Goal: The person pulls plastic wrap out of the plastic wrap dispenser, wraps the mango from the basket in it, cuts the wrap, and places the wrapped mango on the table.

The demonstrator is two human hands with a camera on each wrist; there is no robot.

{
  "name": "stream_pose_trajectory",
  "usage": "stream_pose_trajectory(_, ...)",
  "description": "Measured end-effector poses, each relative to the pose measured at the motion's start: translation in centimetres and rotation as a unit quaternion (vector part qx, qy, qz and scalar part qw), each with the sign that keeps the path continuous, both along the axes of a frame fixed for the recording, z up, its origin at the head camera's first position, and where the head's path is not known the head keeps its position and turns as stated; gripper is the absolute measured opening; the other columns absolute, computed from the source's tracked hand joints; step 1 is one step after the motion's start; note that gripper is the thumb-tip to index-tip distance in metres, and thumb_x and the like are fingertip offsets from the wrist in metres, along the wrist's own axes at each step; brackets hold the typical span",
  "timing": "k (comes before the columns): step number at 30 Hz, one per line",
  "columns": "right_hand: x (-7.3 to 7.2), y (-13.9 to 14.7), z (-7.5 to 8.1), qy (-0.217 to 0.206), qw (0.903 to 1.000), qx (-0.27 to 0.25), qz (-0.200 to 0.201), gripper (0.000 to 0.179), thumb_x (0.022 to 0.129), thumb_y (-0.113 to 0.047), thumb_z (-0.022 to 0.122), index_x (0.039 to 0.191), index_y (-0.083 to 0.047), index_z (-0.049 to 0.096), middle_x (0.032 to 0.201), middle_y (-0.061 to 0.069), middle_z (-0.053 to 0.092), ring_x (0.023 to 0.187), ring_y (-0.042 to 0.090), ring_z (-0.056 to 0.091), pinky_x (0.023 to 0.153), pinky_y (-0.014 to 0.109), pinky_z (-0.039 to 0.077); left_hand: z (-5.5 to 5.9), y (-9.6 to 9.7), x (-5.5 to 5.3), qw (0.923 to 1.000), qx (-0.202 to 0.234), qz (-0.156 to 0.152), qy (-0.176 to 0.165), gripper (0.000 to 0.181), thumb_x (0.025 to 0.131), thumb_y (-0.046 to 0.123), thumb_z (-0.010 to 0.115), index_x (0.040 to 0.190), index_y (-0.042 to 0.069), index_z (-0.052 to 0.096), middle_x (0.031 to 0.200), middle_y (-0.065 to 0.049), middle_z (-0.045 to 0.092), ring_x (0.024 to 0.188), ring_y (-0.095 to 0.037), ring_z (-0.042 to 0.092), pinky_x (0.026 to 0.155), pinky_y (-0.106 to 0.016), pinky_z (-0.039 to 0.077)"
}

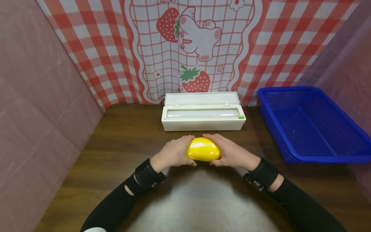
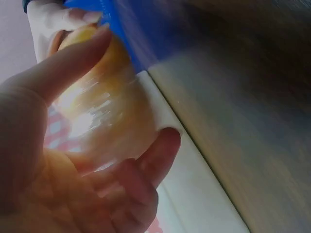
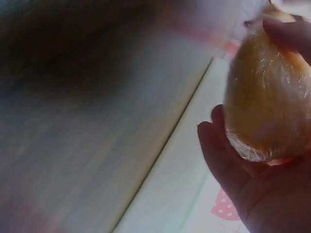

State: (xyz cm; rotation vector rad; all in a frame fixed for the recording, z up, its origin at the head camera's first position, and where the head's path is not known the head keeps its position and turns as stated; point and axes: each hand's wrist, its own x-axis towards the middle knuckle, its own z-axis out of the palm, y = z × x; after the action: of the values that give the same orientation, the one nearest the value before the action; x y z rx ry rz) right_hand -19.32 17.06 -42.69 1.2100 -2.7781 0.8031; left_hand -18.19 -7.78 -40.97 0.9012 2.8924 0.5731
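A yellow mango in clear, wrinkled film is held between both hands above the table. My left hand grips one end, thumb on the near side and fingers round the far side. At the other end, my right hand holds it the same way. Shiny film folds show on the mango in the left wrist view and on the mango in the right wrist view. Just beyond the hands stands a white cling film dispenser, its lid raised, a film roll inside and a green slider at its right end.
A blue plastic basket with perforated sides stands at the right of the brown wooden table. Behind the table hangs a red-and-white checked cloth with strawberry prints. Pink cloth covers the left side.
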Motion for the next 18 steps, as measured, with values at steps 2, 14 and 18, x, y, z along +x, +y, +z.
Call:
stream_pose_trajectory(2, 0.0, 0.3, -0.2, -0.006, 0.9999, 0.012, -0.007, 0.092, 0.064, -0.039, 0.08, 0.141, -0.021, 0.032, 0.124, -0.005, 0.046, 0.098, 0.009, 0.046, 0.085, 0.03, 0.043, 0.0, -0.2, 0.0, 0.9997, -0.02, 0.005, -0.008, 0.079, 0.064, 0.056, 0.073, 0.126, 0.017, 0.044, 0.109, 0.004, 0.051, 0.084, -0.012, 0.049, 0.072, -0.03, 0.045)
stream_pose_trajectory(14, 0.0, 1.3, -0.7, 0.058, 0.9958, 0.07, -0.015, 0.091, 0.063, -0.048, 0.078, 0.139, -0.016, 0.042, 0.121, 0.004, 0.043, 0.106, 0.02, 0.036, 0.084, 0.036, 0.042, -0.5, -0.3, -0.3, 0.9991, -0.039, 0.0, -0.014, 0.063, 0.071, 0.054, 0.069, 0.119, 0.015, 0.055, 0.101, 0.003, 0.058, 0.075, -0.01, 0.05, 0.064, -0.026, 0.043)
stream_pose_trajectory(18, 0.0, 1.4, -0.5, 0.055, 0.9956, 0.075, -0.015, 0.092, 0.065, -0.054, 0.075, 0.14, -0.014, 0.04, 0.122, 0.004, 0.046, 0.106, 0.019, 0.038, 0.085, 0.036, 0.042, -0.5, -0.3, -0.4, 0.9993, -0.038, -0.002, -0.005, 0.062, 0.075, 0.057, 0.065, 0.119, 0.015, 0.055, 0.101, 0.002, 0.058, 0.076, -0.01, 0.05, 0.065, -0.026, 0.044)
